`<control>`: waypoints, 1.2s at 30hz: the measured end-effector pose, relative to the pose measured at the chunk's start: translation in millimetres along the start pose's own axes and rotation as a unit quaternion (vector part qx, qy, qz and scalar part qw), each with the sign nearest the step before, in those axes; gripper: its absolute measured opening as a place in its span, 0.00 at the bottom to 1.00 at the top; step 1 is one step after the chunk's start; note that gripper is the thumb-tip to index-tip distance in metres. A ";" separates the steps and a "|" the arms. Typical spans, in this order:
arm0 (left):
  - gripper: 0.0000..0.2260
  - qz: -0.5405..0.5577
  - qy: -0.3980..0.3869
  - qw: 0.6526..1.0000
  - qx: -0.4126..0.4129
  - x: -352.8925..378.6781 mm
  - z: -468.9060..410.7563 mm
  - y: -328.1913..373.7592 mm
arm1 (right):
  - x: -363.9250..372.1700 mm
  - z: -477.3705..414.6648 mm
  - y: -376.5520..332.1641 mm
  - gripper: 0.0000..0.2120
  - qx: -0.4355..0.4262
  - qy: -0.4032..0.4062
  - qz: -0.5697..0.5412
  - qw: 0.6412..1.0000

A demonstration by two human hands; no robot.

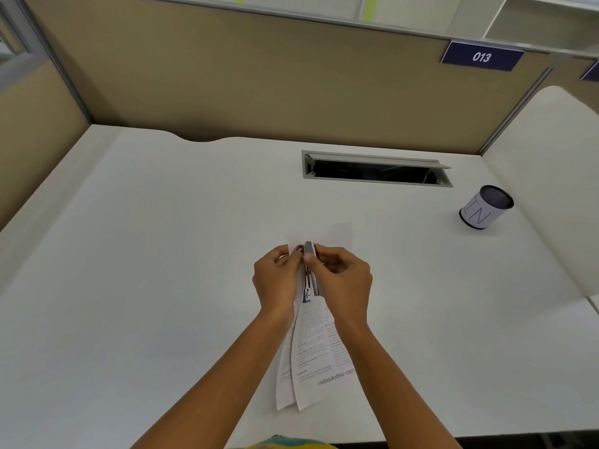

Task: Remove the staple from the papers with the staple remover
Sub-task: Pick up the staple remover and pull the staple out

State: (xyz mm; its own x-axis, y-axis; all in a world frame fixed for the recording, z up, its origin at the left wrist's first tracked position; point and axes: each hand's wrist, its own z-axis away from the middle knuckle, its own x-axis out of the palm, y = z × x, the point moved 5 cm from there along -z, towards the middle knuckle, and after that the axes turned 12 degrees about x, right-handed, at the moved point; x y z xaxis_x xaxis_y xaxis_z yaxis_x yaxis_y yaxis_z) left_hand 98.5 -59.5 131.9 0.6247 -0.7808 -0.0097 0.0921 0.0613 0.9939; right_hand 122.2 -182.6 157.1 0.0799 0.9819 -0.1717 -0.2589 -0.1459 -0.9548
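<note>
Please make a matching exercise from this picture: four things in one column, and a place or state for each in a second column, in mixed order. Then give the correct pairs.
Things:
1. papers
2. staple remover
3. cup with a paper label
4. blue sign with 013

Places or states:
A. standing alone at the right side of the desk
B. fixed on the partition wall, far right
C. held between the left hand and the right hand, over the sheets' far end
D. printed sheets hanging down from the hands toward the person

Pairs: 1-D, 2-C, 3-A, 4-B
</note>
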 end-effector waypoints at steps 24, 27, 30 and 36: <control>0.07 0.000 0.021 0.999 0.026 -6.2 -0.1 0.9 | 2.4 1.0 -1.7 0.08 0.006 -0.002 -0.015 1.000; 0.10 0.010 0.016 0.999 0.033 -6.7 2.2 6.4 | 3.3 2.5 -0.7 0.09 -0.013 0.010 0.019 1.000; 0.10 -0.007 0.005 0.999 0.046 -8.4 -2.2 6.9 | -2.7 2.2 -6.7 0.10 -0.090 0.050 0.087 0.991; 0.06 -0.040 -0.059 0.996 0.045 -9.3 -13.5 8.1 | -9.4 -0.7 -24.7 0.11 -0.266 0.080 0.224 0.934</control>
State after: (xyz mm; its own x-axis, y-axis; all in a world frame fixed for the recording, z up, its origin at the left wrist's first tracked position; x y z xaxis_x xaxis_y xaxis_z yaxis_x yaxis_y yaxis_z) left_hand 103.9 -43.3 138.6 0.5226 -0.8487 -0.0811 0.0642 -0.0557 0.9964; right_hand 128.5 -188.3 182.1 0.2326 0.7834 -0.5764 0.2111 -0.6192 -0.7563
